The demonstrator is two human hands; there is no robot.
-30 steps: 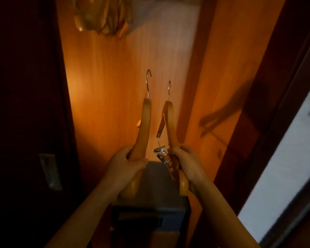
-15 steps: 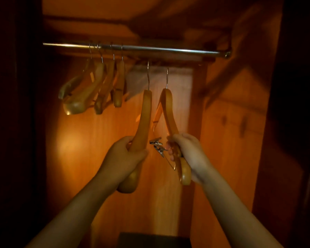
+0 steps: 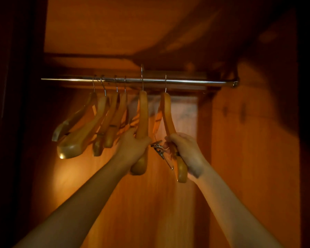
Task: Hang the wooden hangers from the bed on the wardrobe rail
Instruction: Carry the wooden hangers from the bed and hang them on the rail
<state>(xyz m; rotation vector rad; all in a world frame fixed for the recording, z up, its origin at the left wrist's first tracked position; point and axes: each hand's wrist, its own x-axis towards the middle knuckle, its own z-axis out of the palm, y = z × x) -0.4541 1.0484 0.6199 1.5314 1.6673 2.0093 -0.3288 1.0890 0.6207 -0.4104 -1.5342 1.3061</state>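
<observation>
A metal wardrobe rail (image 3: pixel 186 81) runs across the upper middle of the view. My left hand (image 3: pixel 132 147) grips the lower arm of a wooden hanger (image 3: pixel 143 111); its hook rises above the rail. My right hand (image 3: pixel 184 149) grips a second wooden hanger (image 3: pixel 166 111) with metal clips (image 3: pixel 158 148) dangling beside my fingers. That hanger's hook crosses the rail line; I cannot tell whether either hook rests on the rail. Several more wooden hangers (image 3: pixel 89 126) hang on the rail to the left, tilted toward me.
The wardrobe's wooden back wall (image 3: pixel 97 185) glows orange below the hangers. A side panel (image 3: pixel 249 158) closes the right, and a dark door edge (image 3: pixel 16 122) the left. The rail's right stretch holds nothing up to its end bracket (image 3: pixel 235 84).
Both hands have lifted their hangers from below the rail up to it, so the hooks now reach the rail. The view has tilted upward and the rail sits lower in frame.
</observation>
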